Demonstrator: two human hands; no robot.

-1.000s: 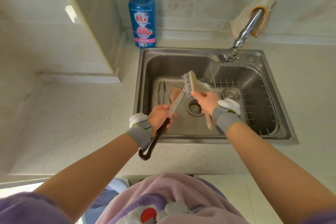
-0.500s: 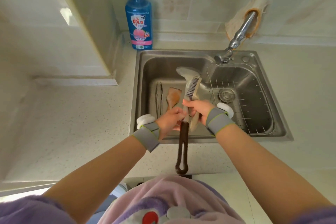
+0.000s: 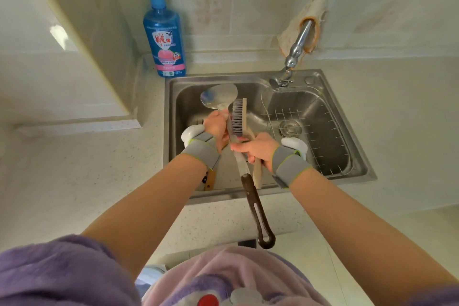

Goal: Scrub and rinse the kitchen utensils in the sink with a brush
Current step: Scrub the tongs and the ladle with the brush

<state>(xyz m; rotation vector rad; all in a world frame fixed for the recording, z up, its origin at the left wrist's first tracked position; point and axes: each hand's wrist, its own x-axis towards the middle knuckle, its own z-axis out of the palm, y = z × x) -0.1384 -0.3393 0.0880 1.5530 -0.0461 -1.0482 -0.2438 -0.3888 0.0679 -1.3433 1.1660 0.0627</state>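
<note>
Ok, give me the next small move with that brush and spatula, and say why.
Probably draw the wooden brush with grey bristles up onto the blade of the steel spatula with the dark brown handle. The bristles lie along its shaft below the blade, the left hand grips the neck, and the right hand holds the brush.
</note>
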